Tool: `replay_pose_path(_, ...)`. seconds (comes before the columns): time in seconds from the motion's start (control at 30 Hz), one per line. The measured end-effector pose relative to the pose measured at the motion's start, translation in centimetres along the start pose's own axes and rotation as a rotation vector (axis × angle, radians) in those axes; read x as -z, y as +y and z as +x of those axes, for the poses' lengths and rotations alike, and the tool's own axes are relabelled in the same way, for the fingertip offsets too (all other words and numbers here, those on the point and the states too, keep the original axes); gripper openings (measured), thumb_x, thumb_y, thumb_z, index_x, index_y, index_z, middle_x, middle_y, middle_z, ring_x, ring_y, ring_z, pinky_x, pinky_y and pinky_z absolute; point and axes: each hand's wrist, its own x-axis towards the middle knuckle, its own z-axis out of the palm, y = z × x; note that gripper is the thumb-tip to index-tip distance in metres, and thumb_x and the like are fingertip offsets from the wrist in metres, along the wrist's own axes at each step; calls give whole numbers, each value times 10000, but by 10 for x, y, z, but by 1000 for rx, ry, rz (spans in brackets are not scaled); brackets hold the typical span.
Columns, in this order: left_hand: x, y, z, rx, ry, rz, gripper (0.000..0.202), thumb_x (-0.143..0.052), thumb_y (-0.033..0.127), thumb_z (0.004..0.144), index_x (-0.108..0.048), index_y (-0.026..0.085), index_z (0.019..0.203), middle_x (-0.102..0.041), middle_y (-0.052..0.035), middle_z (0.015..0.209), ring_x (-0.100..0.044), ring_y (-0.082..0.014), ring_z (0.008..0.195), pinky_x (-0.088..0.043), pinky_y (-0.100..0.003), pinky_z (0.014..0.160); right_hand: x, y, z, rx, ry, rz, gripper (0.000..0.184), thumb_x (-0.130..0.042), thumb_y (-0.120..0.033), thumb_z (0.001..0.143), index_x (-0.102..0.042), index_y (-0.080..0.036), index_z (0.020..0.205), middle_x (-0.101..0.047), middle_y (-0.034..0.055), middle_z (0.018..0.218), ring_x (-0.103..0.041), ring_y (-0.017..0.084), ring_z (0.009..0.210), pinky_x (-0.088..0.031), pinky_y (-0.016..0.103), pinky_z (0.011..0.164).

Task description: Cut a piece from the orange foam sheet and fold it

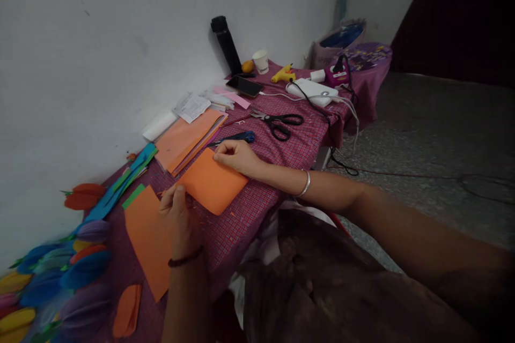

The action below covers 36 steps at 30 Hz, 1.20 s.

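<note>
A piece of orange paper (215, 185) is held between my two hands above the checkered cloth. My right hand (237, 156) pinches its far edge between thumb and fingers. At its near left corner, my left hand (177, 206) is closed with the thumb against the fingers. Under and beside my left hand lies a larger orange sheet (147, 241), with a green strip (133, 196) showing at its top. A small folded orange paper piece (127, 311) rests nearer to me. Black-handled scissors (277, 122) and a blue-handled tool (235, 138) lie beyond my right hand.
Colourful paper flowers (64, 268) crowd the left end. A stack of coloured paper (189, 136) lies along the wall. Farther back are a black bottle (227, 45), a paper cup (261, 61), a phone (244, 86), a yellow glue gun (284, 74) and a white power bank (311, 92) with cables.
</note>
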Motion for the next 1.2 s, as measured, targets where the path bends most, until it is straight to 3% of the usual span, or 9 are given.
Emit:
replay_pose_path(0.13, -3, 4, -1, 38, 45, -73, 214, -677, 344, 793, -568, 195, 686, -441, 45, 626, -408, -106, 559, -345, -240, 520, 0, -1, -1, 6, -3, -7, 159, -631, -227, 735, -539, -152, 629, -546, -20, 657, -463, 91, 635, -369, 223, 609)
replay_pose_path(0.43, -4, 6, -3, 20, 10, -126, 191, -686, 335, 795, -612, 175, 722, -466, 44, 635, -424, -87, 569, -341, -221, 544, 0, 5, 2, 43, 12, -57, 172, -626, -224, 742, -517, -159, 626, -534, -26, 656, -458, 92, 635, -370, 231, 619)
replay_pose_path(0.63, -7, 5, -1, 15, 53, -123, 205, -685, 372, 753, -610, 182, 774, -542, 33, 710, -495, -96, 638, -418, -236, 625, -4, -1, 1, 55, 51, 29, 152, -631, -182, 684, -481, -178, 701, -512, -52, 654, -453, 84, 611, -362, 214, 588)
replay_pose_path(0.77, -3, 12, -1, 29, 62, -81, 168, -648, 332, 722, -555, 193, 710, -511, 41, 663, -460, -91, 591, -386, -224, 580, -5, -13, 1, -26, -76, 115, 179, -598, -141, 679, -534, -170, 843, -527, -67, 632, -473, 83, 579, -370, 200, 560)
replay_pose_path(0.87, 7, 30, -2, 69, -45, -53, 127, -653, 286, 701, -562, 199, 713, -532, 34, 663, -476, -98, 585, -387, -224, 572, -4, -29, -1, 11, -162, 35, 53, -568, -120, 686, -539, -154, 715, -544, -44, 638, -466, 74, 591, -360, 191, 554)
replay_pose_path(1.0, 18, 68, 3, 97, -283, 185, 189, -731, 334, 701, -673, 183, 798, -602, 8, 702, -525, -114, 615, -416, -220, 574, -6, -50, -5, 90, -259, -57, 78, -533, -66, 661, -543, -144, 669, -519, -44, 620, -436, 70, 578, -334, 201, 551)
replay_pose_path(1.1, 17, 93, 13, 93, -436, 366, 252, -778, 406, 680, -691, 174, 723, -612, -6, 654, -530, -129, 583, -430, -231, 531, -11, -57, -5, 86, -319, -124, 118, -518, -22, 649, -558, -134, 655, -522, -25, 620, -429, 78, 573, -315, 221, 543)
replay_pose_path(1.2, 10, 99, 24, 187, -536, 412, 291, -806, 435, 653, -698, 174, 723, -627, -20, 633, -538, -146, 540, -419, -243, 474, -15, -52, 4, 45, -335, -212, 139, -542, 3, 655, -574, -132, 676, -540, -14, 618, -437, 85, 567, -297, 231, 528)
